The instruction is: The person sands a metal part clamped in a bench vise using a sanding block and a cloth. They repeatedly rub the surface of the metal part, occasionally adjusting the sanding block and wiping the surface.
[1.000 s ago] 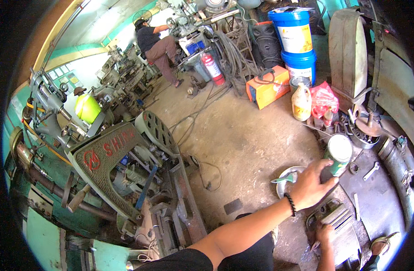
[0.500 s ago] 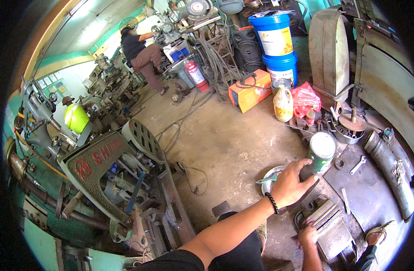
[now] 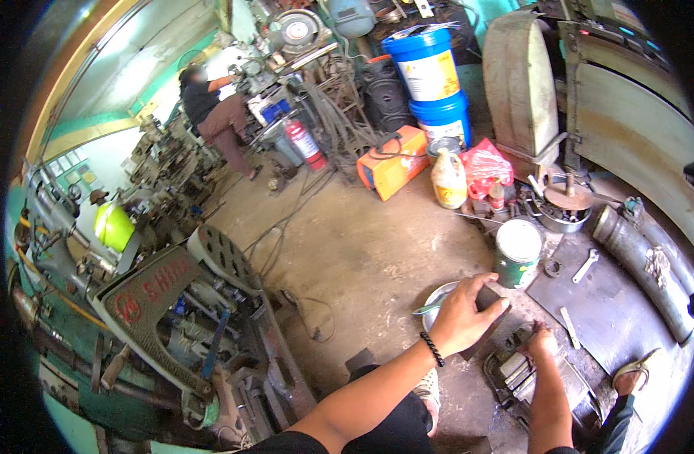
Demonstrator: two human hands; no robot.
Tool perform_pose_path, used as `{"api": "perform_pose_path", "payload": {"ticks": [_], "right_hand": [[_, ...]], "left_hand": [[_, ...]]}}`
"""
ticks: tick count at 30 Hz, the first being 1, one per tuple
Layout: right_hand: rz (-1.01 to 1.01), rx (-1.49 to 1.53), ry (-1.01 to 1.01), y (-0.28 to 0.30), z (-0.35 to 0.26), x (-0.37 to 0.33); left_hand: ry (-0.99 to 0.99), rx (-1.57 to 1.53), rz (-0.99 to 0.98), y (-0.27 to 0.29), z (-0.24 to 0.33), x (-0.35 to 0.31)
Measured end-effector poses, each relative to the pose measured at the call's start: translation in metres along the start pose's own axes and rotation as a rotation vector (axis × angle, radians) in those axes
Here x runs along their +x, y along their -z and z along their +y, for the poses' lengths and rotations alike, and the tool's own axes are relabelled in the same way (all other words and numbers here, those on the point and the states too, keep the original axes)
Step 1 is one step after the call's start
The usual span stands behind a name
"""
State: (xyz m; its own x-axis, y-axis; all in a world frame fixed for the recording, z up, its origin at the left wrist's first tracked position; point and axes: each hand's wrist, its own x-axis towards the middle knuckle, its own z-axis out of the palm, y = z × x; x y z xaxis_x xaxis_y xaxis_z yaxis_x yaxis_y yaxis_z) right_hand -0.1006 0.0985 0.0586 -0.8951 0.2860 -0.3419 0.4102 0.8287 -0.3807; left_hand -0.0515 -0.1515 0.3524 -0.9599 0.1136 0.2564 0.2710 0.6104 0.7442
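My left hand (image 3: 468, 314), with a black bead bracelet on its wrist, reaches in from the lower middle. Its thumb and fingers grip a dark flat piece (image 3: 479, 346), partly covered by the hand. My right hand (image 3: 544, 344) is over a grey metal bench vise (image 3: 525, 371) low on the floor. What its fingertips hold, if anything, cannot be made out. Just beyond the left hand stands a green can with a white lid (image 3: 519, 240). A shallow metal bowl (image 3: 430, 321) sits beside the left wrist, with a green-handled brush (image 3: 429, 308) across its rim.
A dark metal sheet (image 3: 612, 303) on the right bears a wrench (image 3: 587, 266), a ring and a thin strip. Pipes (image 3: 642, 265) lie beyond it. Behind are a jug (image 3: 448, 181), an orange welder (image 3: 392, 163) and blue buckets (image 3: 441, 113). Machinery stands left; another person works far back.
My right hand has moved forward from the vise's near left side to its far end. The left hand has shifted slightly, and the dark piece in it shows more clearly. The view has turned slightly right.
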Motion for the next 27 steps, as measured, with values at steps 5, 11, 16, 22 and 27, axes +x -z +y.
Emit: {"api": "perform_pose_path", "payload": {"ticks": [5,11,16,22,27], "right_hand": [[0.067,-0.159,0.185,-0.077,-0.006,-0.054],[-0.294,-0.343,0.311,-0.081,-0.013,-0.128],[-0.357,-0.289,0.307,-0.047,-0.006,-0.167],[0.032,-0.056,0.277,0.01,-0.01,-0.116],[0.089,-0.014,0.104,0.019,0.008,-0.024]], "left_hand": [[-0.015,0.011,-0.002,-0.009,0.004,0.008],[-0.015,-0.007,-0.053,-0.015,0.018,0.009],[-0.04,-0.035,-0.04,-0.011,0.029,-0.007],[-0.036,-0.035,0.004,-0.005,0.028,-0.015],[-0.039,0.007,0.003,-0.004,0.03,-0.015]]}}
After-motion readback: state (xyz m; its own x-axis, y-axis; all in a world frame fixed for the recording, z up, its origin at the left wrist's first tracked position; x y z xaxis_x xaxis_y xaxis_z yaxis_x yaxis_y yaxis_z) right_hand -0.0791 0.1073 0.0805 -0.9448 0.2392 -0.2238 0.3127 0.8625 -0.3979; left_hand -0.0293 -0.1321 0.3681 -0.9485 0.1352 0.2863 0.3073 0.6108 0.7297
